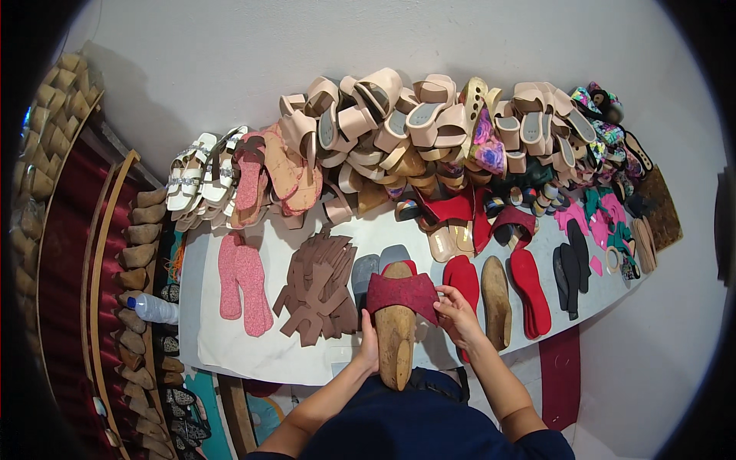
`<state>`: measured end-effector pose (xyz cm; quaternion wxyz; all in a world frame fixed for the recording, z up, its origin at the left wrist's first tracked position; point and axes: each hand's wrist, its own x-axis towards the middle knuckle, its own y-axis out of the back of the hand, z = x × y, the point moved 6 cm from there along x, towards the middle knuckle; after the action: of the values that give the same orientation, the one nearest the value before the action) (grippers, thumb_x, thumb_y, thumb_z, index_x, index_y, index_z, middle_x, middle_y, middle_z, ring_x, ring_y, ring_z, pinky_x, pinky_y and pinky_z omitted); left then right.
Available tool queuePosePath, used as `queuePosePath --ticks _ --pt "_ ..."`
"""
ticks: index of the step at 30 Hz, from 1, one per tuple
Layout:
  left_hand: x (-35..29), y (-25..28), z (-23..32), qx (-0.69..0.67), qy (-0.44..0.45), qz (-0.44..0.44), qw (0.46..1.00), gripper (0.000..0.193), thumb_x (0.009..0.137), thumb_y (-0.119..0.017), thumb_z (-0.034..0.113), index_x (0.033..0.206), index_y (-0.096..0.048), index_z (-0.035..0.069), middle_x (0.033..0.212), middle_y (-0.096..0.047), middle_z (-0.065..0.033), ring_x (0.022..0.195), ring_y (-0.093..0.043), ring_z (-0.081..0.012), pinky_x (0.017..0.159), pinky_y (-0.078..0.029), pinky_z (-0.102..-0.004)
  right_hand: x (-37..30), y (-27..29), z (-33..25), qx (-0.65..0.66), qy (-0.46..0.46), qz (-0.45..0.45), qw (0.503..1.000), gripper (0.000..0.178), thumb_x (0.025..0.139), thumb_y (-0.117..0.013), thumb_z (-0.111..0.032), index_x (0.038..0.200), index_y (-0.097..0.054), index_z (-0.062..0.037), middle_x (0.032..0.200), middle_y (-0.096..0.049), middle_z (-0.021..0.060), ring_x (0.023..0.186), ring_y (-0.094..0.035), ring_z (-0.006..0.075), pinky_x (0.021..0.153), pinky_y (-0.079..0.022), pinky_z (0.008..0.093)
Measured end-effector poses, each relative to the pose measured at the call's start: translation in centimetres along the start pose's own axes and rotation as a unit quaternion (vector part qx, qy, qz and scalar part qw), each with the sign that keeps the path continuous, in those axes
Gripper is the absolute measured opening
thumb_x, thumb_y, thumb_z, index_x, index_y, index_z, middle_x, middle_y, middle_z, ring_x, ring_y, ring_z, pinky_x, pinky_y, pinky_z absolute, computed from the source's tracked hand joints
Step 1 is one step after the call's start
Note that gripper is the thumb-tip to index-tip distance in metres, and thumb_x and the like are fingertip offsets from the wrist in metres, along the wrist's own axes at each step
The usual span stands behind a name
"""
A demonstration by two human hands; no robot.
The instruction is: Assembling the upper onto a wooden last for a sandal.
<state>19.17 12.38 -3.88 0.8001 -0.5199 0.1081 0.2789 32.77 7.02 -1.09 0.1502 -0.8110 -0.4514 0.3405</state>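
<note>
In front of my body is a wooden shoe last point(395, 353) with a dark red patterned strap point(400, 295) laid across its upper part. A bright red edge shows at the last's far end. My left hand point(369, 343) is closed along the last's left side. With my right hand point(458, 316), I pinch the right end of the strap between thumb and fingers. Just beyond the last are dark grey sole-like pieces point(362, 277). To the right lie red insoles point(460, 274), a second wooden last point(496, 303) and another red insole pair point(529, 291).
Brown cut pieces point(318, 291) and pink insoles point(244, 287) lie left on the pale table point(211, 337). Beige sandals point(433, 115) pile against the wall. Black insoles point(567, 276) lie right. Lasts fill a rack point(138, 257) at left, beside a plastic bottle point(156, 310).
</note>
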Motion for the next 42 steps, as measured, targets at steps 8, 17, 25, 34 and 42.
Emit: queuePosePath --ticks 8,17,25,34,42 --pt "0.3 0.8 -0.5 0.011 0.011 0.024 1.0 0.084 0.076 -0.009 0.069 0.111 -0.045 0.001 0.091 -0.056 -0.0165 0.078 -0.057 -0.024 0.068 -0.047 -0.0345 0.7 1.0 2.0 -0.008 -0.016 0.013 1.0 0.029 0.081 -0.05 -0.004 0.107 -0.041 -0.0099 0.087 -0.054 0.0028 0.083 -0.052 0.0126 0.072 -0.041 0.0323" --pt "-0.1 0.0 -0.1 0.009 0.004 0.01 1.0 0.082 0.078 -0.008 0.067 0.11 -0.046 0.001 0.091 -0.057 -0.0161 0.078 -0.057 -0.0238 0.068 -0.047 -0.0344 1.7 0.1 2.8 -0.053 -0.073 0.007 0.996 0.033 0.083 -0.047 -0.004 0.114 -0.037 -0.0053 0.092 -0.053 0.0064 0.088 -0.051 0.0146 0.08 -0.04 0.0303" --pt "-0.1 0.0 0.0 0.021 0.0 0.017 1.0 0.082 0.078 -0.007 0.065 0.11 -0.046 0.0 0.089 -0.056 -0.0167 0.075 -0.057 -0.0234 0.066 -0.047 -0.0345 2.1 -1.1 2.7 -0.05 -0.099 -0.024 0.994 0.032 0.084 -0.046 -0.005 0.115 -0.039 -0.0041 0.104 -0.05 0.0089 0.095 -0.049 0.0162 0.083 -0.04 0.0316" --pt "-0.3 -0.5 0.1 0.015 -0.001 0.029 0.999 0.08 0.079 -0.008 0.063 0.109 -0.046 -0.001 0.085 -0.057 -0.0169 0.074 -0.057 -0.0243 0.065 -0.047 -0.0353 2.1 -0.5 2.2 -0.141 -0.065 0.005 0.988 0.025 0.083 -0.05 -0.009 0.108 -0.052 -0.0036 0.098 -0.057 0.0026 0.086 -0.054 0.01 0.073 -0.044 0.0235" --pt "-0.1 0.1 -0.1 0.043 -0.002 0.02 0.999 0.081 0.078 -0.01 0.065 0.107 -0.047 -0.001 0.085 -0.057 -0.0171 0.074 -0.057 -0.0257 0.065 -0.047 -0.0357 1.6 -1.1 1.3 -0.099 -0.062 0.032 0.993 0.025 0.085 -0.049 -0.021 0.1 -0.056 -0.0016 0.09 -0.059 0.002 0.079 -0.055 0.0087 0.068 -0.044 0.0233"
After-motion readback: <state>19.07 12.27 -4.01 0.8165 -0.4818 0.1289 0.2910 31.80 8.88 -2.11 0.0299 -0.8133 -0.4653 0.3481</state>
